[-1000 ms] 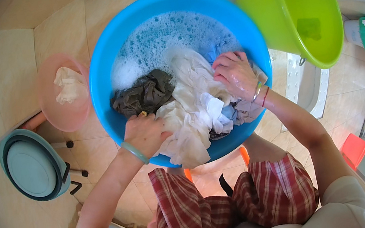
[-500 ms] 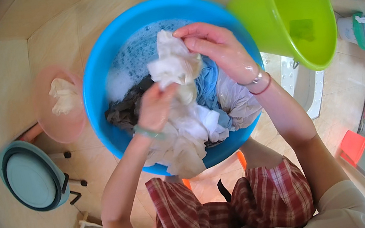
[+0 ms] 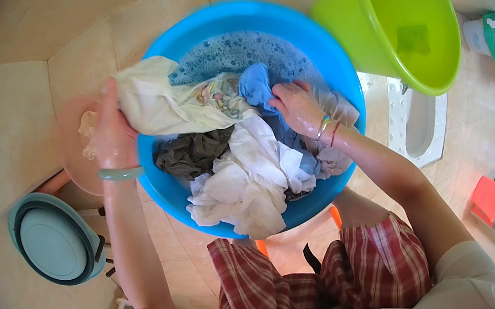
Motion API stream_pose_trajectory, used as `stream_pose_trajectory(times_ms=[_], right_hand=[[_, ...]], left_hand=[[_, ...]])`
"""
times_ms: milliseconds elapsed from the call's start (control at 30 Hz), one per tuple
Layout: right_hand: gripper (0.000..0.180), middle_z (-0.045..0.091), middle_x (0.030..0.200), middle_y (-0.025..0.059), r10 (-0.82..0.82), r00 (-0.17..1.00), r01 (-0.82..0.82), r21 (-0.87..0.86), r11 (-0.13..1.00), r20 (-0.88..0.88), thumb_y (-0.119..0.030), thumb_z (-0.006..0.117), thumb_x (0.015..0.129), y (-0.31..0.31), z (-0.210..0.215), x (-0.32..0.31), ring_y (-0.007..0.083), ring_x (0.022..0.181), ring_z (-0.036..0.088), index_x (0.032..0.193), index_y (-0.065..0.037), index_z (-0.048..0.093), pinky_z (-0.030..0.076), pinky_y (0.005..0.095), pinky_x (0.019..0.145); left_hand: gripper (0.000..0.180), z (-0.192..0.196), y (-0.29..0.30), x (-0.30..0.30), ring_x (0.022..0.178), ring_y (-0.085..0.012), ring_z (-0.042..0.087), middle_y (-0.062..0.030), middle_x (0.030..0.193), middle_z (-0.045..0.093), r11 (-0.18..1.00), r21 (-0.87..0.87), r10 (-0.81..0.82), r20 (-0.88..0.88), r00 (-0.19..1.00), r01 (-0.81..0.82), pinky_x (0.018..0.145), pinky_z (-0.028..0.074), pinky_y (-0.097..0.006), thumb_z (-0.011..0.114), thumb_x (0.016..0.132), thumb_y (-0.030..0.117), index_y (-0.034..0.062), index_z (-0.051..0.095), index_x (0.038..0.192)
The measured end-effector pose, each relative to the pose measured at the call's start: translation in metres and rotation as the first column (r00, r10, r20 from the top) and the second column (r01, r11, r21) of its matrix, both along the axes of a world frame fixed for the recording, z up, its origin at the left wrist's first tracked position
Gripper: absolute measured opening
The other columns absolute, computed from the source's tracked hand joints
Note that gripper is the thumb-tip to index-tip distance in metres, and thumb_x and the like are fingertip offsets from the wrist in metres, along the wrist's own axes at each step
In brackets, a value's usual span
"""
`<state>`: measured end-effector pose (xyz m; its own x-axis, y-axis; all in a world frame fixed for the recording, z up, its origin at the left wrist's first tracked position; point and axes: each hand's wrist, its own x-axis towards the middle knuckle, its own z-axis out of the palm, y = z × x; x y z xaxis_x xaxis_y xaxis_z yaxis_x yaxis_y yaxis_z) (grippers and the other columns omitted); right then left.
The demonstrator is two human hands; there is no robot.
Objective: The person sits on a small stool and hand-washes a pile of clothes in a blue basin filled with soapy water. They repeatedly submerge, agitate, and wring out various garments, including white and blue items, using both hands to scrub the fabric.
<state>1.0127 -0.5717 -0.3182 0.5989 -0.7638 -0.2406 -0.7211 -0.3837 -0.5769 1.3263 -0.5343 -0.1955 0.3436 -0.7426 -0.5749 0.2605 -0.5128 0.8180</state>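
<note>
A: Head view. Looking straight down into a blue basin holding soapy water at its 12 o'clock part. Left hand sitting at the basin's 9 o'clock rim, fingers closed tight round one end of a cream garment, lifting it clear of the water. A pale green bangle ringing that wrist.

B: Cream garment stretching from 9 o'clock toward the basin's centre, hanging in a slack band, printed patch showing near its middle. Right hand lying at about 3 o'clock inside the basin, fingers curled and pinching a light blue cloth; how firmly, impossible to tell. Thin bracelets circling the right wrist.

A: Noting the rest of the load. Dark grey garment lying wet at 8 o'clock of the basin's centre, under the cream one. White cloths heaped from the centre to 6 o'clock, draping over the near rim.

B: Surroundings. Lime green bucket tilting at 2 o'clock, touching the basin's rim. Small pink bowl at 9 o'clock, just behind the left hand, a pale rag inside. Teal round lid at 8 o'clock, well apart. Red plaid shorts showing at 6 o'clock, below the basin.
</note>
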Motion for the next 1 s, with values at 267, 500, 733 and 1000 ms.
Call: stream_pose_trajectory(times_ms=[267,500,733,1000], right_hand=[[0.019,0.055,0.074,0.0053,-0.549,0.678,0.236,0.562,0.793,0.49,-0.02,0.049,0.096,-0.008,0.113,0.027,0.011,0.068,0.049,0.099,-0.002,0.055,0.04,0.0278,0.062],[0.018,0.055,0.082,-0.0009,-0.898,0.317,0.178,0.911,0.372,0.305,-0.018,0.052,0.095,-0.007,0.152,0.008,0.0056,0.075,0.049,0.099,-0.002,0.058,0.041,0.0217,0.066],[0.023,0.058,0.078,0.003,-0.45,0.886,0.281,0.643,0.713,0.111,-0.022,0.055,0.092,0.007,0.07,-0.068,0.0101,0.073,0.051,0.094,0.0,0.061,0.042,0.0252,0.067],[0.043,0.055,0.125,0.0139,-0.96,0.24,0.051,0.985,0.164,0.147,-0.027,0.044,0.097,-0.003,0.155,-0.045,0.0236,0.115,0.054,0.129,0.001,0.047,0.043,0.0384,0.1]], left_hand=[[0.059,-0.047,0.019,-0.04,0.111,-0.0365,0.052,-0.0158,0.122,0.055,0.768,0.194,-0.355,0.922,0.153,0.611,0.094,0.043,-0.04,0.069,0.077,0.031,0.0091,0.05,0.128],[0.039,-0.106,0.025,-0.087,0.107,-0.031,0.056,-0.0132,0.113,0.06,0.575,0.304,-0.501,0.865,0.033,0.76,0.101,0.033,-0.046,0.065,0.08,0.024,0.0114,0.058,0.116],[0.016,-0.044,0.031,-0.072,0.072,-0.0201,0.056,-0.0094,0.076,0.058,0.883,-0.074,-0.335,0.592,0.733,0.463,0.065,0.043,-0.031,0.052,0.093,0.017,0.0017,0.056,0.094],[0.015,0.061,0.108,-0.047,0.049,-0.0086,0.04,-0.0014,0.054,0.042,0.73,-0.121,-0.603,0.351,0.716,0.673,0.047,0.032,-0.025,0.059,0.076,0.004,0.0036,0.05,0.064]])
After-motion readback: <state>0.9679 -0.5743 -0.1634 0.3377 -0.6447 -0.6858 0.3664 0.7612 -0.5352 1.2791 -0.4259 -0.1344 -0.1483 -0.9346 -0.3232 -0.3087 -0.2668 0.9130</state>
